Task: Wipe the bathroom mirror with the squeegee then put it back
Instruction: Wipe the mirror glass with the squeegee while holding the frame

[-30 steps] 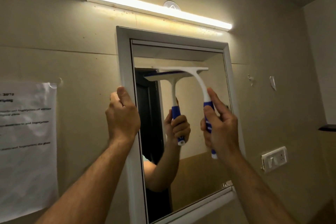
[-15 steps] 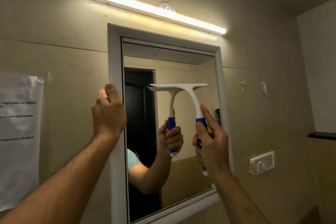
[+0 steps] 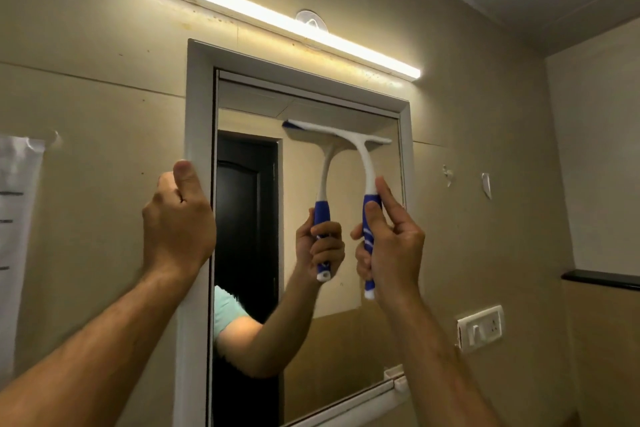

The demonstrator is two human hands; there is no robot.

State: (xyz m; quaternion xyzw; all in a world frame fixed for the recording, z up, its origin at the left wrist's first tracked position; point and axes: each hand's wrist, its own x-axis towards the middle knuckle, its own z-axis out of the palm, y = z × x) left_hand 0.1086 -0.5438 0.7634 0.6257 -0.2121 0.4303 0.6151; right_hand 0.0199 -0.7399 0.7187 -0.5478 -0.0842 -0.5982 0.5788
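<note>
Nearest to us, both our forearms reach up and forward from the bottom of the view. Our left hand (image 3: 178,218) is curled closed over the left edge of the white mirror frame (image 3: 198,107), thumb up along the moulding; we judge it is there to steady the frame, and ourselves, against the push of the wipe. Our right hand (image 3: 389,246) is raised at about the same height, wrist cocked back, with its fingers (image 3: 372,218) wrapped shut round the blue grip of the squeegee (image 3: 367,170), forefinger stretched up the handle, probably to press and steer the blade.

Beyond the hands, the squeegee's white neck curves up to its crossbar, which lies against the glass of the mirror (image 3: 353,329) high in its right half, just under the top of the frame and sloping down a little to the right. Holding it high suits a stroke drawn downward, we think. The glass gives back the tool, the arm and a dark doorway.

Farther off, the light bar (image 3: 277,19) glows on the wall above, and a switch plate (image 3: 480,328) sits low on the right.
</note>
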